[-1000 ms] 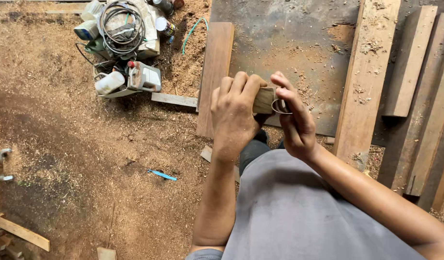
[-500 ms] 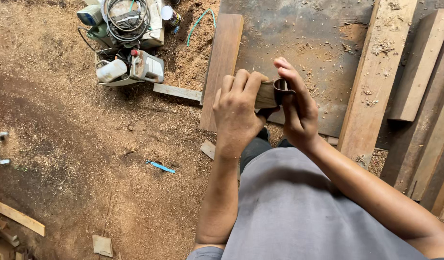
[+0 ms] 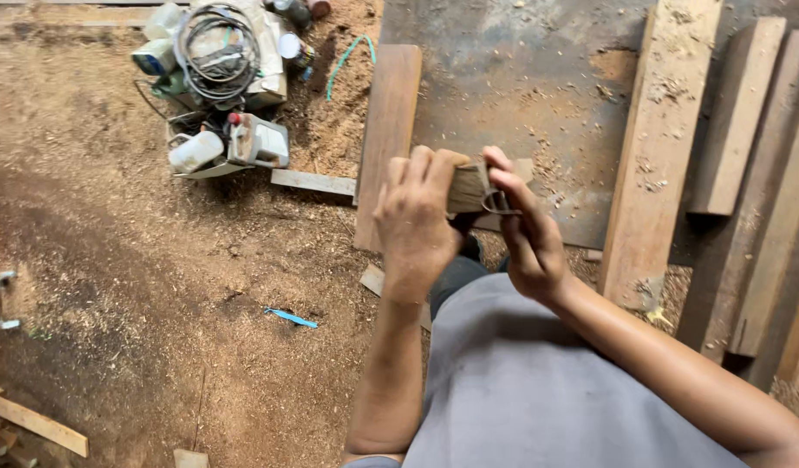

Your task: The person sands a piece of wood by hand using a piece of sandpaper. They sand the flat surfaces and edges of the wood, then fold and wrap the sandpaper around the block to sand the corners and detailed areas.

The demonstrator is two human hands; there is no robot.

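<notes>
My left hand (image 3: 418,227) is wrapped around a small wooden block (image 3: 467,187), held at chest height above the ground. My right hand (image 3: 521,232) presses a small dark metal piece (image 3: 498,204) against the block's right end, with fingers closed on it. Most of the block is hidden by my left fingers. My grey shirt fills the lower middle of the view.
Sawdust covers the ground on the left. A pile of cables, cans and small tools (image 3: 219,82) lies at top left. A dark board (image 3: 387,130) and several long planks (image 3: 661,147) lie ahead and to the right on a dark sheet (image 3: 521,78).
Both hands stay together on the block. The view has shifted slightly, and the right fingers have slid a little along the block's end.
</notes>
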